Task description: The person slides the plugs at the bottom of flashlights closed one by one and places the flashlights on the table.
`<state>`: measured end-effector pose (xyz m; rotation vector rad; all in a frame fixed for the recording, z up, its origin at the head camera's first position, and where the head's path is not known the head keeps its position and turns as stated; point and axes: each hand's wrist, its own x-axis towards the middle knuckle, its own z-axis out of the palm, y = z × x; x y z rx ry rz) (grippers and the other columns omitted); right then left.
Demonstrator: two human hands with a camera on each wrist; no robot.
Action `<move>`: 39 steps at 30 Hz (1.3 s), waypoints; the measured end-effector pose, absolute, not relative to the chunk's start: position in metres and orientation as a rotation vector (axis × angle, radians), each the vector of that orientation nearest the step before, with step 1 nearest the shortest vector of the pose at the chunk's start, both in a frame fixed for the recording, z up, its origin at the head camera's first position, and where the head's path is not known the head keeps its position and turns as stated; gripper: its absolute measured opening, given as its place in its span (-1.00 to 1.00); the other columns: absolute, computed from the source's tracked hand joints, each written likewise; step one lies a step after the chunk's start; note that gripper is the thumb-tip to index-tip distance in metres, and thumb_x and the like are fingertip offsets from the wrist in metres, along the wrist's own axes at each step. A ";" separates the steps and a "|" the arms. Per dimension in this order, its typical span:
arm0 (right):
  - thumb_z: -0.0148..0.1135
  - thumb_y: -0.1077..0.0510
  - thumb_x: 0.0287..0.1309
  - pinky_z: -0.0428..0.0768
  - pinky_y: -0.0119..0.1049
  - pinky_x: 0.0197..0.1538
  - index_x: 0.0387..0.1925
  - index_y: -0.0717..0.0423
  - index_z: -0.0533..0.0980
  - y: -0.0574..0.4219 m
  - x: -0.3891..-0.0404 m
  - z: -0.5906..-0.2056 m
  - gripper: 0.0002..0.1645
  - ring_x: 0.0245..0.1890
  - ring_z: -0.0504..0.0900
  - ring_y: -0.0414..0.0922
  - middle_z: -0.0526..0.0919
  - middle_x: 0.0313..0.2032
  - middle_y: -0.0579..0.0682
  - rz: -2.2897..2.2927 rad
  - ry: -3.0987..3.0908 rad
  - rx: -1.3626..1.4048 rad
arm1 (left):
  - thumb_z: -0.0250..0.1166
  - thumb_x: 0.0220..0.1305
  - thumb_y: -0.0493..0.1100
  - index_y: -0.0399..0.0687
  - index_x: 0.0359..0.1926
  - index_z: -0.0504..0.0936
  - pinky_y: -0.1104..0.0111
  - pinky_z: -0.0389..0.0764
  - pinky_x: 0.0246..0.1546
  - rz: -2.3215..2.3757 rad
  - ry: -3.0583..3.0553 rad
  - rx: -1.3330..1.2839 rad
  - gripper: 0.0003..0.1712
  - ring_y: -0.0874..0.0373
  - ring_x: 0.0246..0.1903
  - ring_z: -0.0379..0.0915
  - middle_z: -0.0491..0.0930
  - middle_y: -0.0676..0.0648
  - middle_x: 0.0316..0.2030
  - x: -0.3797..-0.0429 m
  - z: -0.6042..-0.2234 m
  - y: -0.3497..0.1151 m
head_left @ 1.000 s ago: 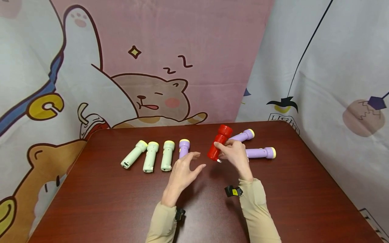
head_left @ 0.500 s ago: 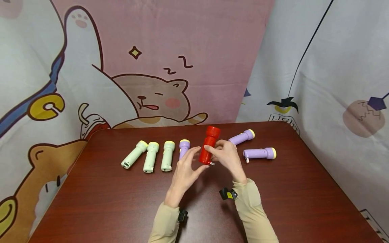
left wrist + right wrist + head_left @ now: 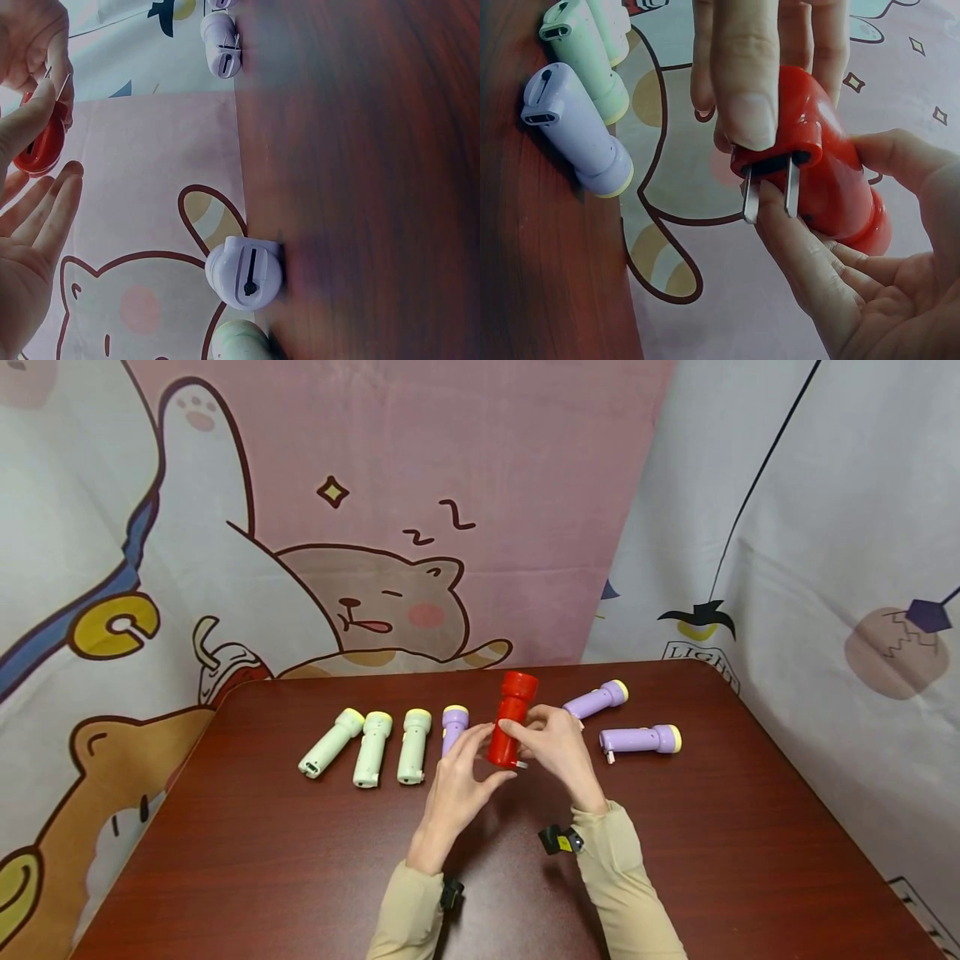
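A red flashlight [image 3: 514, 697] is held above the table by my right hand [image 3: 558, 752], thumb on the near side and fingers behind. Its lamp head points up and away. From the lower end, two metal plug prongs [image 3: 793, 191] stick out, clear in the right wrist view. My left hand [image 3: 453, 789] comes in from the left, its thumb [image 3: 748, 120] touching the base just by the prongs. The other left fingers [image 3: 56, 210] stretch out beside the flashlight. Just beyond the left hand lies a purple flashlight [image 3: 454, 727], partly covered by the fingers.
Three pale green flashlights [image 3: 372, 749] lie on the left of the brown table [image 3: 247, 860]. On the right, one purple flashlight [image 3: 596, 700] lies slanted behind another purple flashlight [image 3: 637, 740], which has its plug prongs out. Printed cloth [image 3: 540, 527] hangs behind.
The red flashlight has moved left in my right hand and become more upright. My left hand has shifted slightly right, and its thumb has come to the flashlight's base.
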<state>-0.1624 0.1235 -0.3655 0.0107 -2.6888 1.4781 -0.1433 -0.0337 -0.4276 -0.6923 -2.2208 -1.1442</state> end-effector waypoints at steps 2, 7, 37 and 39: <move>0.37 -0.09 0.03 0.60 -0.41 -0.46 -0.33 0.24 0.57 0.123 -0.162 -0.365 -0.56 -0.55 0.73 -0.01 0.74 -0.43 0.15 1.484 -2.687 0.011 | 0.58 -0.20 -0.19 -0.28 0.12 0.48 0.32 0.67 -0.22 -1.134 -2.229 -0.685 -0.22 0.06 -0.22 0.64 0.59 -0.20 -0.02 -0.143 -0.428 -0.034; 0.37 -0.08 0.03 0.60 -0.40 -0.44 -0.33 0.24 0.56 0.124 -0.162 -0.366 -0.57 -0.58 0.72 -0.08 0.75 -0.43 0.15 1.493 -2.688 0.019 | 0.57 -0.19 -0.18 -0.27 0.11 0.50 0.31 0.67 -0.24 -1.108 -2.234 -0.668 -0.23 0.08 -0.29 0.64 0.64 -0.19 -0.12 -0.144 -0.430 -0.034; 0.37 -0.08 0.04 0.62 -0.37 -0.48 -0.31 0.24 0.57 0.124 -0.163 -0.366 -0.56 -0.50 0.73 0.07 0.74 -0.42 0.17 1.495 -2.706 0.058 | 0.58 -0.22 -0.22 -0.34 0.03 0.58 0.38 0.67 -0.29 -0.972 -2.135 -0.711 -0.31 0.11 -0.39 0.66 0.71 -0.20 -0.25 -0.144 -0.430 -0.035; 0.37 -0.07 0.04 0.63 -0.36 -0.48 -0.30 0.24 0.57 0.123 -0.163 -0.366 -0.57 -0.50 0.73 0.07 0.74 -0.42 0.16 1.500 -2.705 0.060 | 0.58 -0.21 -0.22 -0.34 0.02 0.58 0.38 0.67 -0.30 -0.975 -2.135 -0.711 -0.31 0.11 -0.39 0.67 0.71 -0.20 -0.25 -0.145 -0.430 -0.035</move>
